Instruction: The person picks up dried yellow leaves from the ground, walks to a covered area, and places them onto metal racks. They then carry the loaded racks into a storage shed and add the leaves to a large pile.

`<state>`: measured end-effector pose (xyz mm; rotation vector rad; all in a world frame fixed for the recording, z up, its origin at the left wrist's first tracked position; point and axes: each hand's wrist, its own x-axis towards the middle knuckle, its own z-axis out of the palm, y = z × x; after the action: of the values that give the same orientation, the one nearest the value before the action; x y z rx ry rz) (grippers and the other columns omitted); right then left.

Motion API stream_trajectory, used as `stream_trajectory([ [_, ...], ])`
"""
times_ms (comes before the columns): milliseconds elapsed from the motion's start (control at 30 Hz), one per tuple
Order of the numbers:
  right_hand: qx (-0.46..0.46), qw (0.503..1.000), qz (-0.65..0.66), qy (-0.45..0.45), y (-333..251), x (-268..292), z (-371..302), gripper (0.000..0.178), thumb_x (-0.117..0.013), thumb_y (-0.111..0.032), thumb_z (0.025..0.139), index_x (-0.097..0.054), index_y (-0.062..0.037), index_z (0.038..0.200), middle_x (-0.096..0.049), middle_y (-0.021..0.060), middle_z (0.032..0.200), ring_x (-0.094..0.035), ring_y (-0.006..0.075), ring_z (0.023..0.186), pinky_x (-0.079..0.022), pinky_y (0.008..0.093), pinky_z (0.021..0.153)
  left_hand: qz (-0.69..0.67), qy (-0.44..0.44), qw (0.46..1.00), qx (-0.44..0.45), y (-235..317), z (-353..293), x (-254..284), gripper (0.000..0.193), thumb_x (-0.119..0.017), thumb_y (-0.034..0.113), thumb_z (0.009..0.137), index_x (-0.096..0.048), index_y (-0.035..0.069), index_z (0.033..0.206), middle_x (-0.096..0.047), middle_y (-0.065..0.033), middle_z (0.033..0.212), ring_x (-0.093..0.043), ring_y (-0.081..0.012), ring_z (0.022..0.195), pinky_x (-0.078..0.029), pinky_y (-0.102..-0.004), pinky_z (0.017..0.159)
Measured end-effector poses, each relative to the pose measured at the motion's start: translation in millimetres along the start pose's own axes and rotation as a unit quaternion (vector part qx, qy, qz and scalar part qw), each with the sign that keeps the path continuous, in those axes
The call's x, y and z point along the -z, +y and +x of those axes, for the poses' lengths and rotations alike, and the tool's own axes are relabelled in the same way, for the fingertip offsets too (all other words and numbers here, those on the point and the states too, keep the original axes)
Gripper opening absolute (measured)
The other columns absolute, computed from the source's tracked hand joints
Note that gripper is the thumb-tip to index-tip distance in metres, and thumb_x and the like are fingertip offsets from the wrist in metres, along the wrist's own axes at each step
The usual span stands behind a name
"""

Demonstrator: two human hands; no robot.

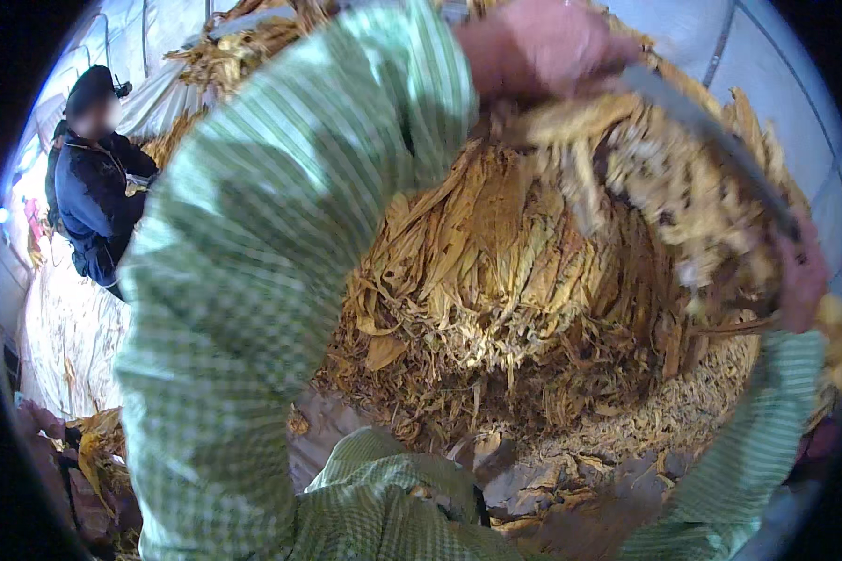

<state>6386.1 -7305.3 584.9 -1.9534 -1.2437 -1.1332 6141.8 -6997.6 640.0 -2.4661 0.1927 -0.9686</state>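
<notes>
My left hand [566, 47] is raised at the top, closed around the upper end of a long dark grey stick [711, 136], and is somewhat blurred. The stick slants down to the right, where my right hand [800, 280] is closed at its lower end. A bunch of pale, dried tobacco leaves [669, 182] hangs along the stick, smeared by motion. Just behind and below it rises a large heap of yellow-brown dried tobacco leaves [496, 234]. Both my forearms wear green checked and striped sleeves, and the left one hides much of the scene.
Broken leaf scraps [627, 421] lie on the ground before the heap. More dried leaves [243, 51] are piled at the far left back. A person in dark clothes [94, 187] stands at the left beside pale sheeting [70, 327]. A whitish wall [776, 75] curves behind on the right.
</notes>
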Motion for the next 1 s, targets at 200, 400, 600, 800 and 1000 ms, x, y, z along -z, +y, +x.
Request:
stream_trajectory([
  [200,0.073,0.995,-0.015,-0.067,-22.2,-220.0,-153.0,0.02,-0.057,-0.006,0.063,-0.06,-0.0048,0.083,-0.053,0.0105,0.068,-0.05,0.0297,0.067,-0.039,0.04,0.058,-0.068,-0.014,0.996,0.06,44.1,-143.9,-237.3,0.013,-0.053,0.021,0.072,-0.048,0.014,0.081,-0.045,-0.0085,0.074,-0.049,-0.0253,0.072,-0.039,-0.0383,0.056],
  [400,0.041,0.99,0.035,-0.128,-43.8,-308.4,-250.3,0.028,-0.059,-0.002,0.063,-0.057,-0.0023,0.09,-0.056,0.0135,0.084,-0.049,0.0346,0.086,-0.037,0.0459,0.076,-0.127,-0.119,0.972,0.158,93.8,-235.0,-306.7,0.016,-0.055,0.022,0.068,-0.048,0.014,0.081,-0.044,-0.0061,0.074,-0.048,-0.0236,0.07,-0.039,-0.0357,0.055],
  [600,0.024,0.983,0.059,-0.171,-41.7,-284.2,-233.7,0.034,-0.063,0.002,0.058,-0.057,-0.003,0.091,-0.054,0.0121,0.086,-0.048,0.0297,0.085,-0.035,0.044,0.079,-0.131,-0.136,0.966,0.175,101.7,-212.7,-298.3,0.018,-0.057,0.023,0.067,-0.048,0.016,0.081,-0.045,-0.0041,0.076,-0.049,-0.0221,0.071,-0.038,-0.0361,0.057],
  [800,0.018,0.985,0.045,-0.167,-11.5,-286.2,-233.8,0.022,-0.058,-0.006,0.067,-0.059,-0.008,0.089,-0.055,0.0084,0.083,-0.049,0.0307,0.081,-0.035,0.0438,0.078,-0.204,-0.191,0.942,0.188,98.6,-191.0,-300.1,0.018,-0.058,0.017,0.064,-0.052,0.012,0.08,-0.048,-0.0075,0.073,-0.05,-0.0266,0.071,-0.04,-0.0379,0.06],
  [1000,0.047,0.988,0.1,-0.11,-25.9,-270.5,-200.2,0.025,-0.057,-0.005,0.062,-0.058,-0.0076,0.087,-0.054,0.0038,0.076,-0.049,0.0224,0.075,-0.037,0.0375,0.071,-0.155,-0.189,0.94,0.238,107.6,-174.3,-260.6,0.024,-0.062,0.011,0.061,-0.051,0.008,0.082,-0.048,-0.0094,0.081,-0.048,-0.0296,0.077,-0.038,-0.0388,0.063],
])
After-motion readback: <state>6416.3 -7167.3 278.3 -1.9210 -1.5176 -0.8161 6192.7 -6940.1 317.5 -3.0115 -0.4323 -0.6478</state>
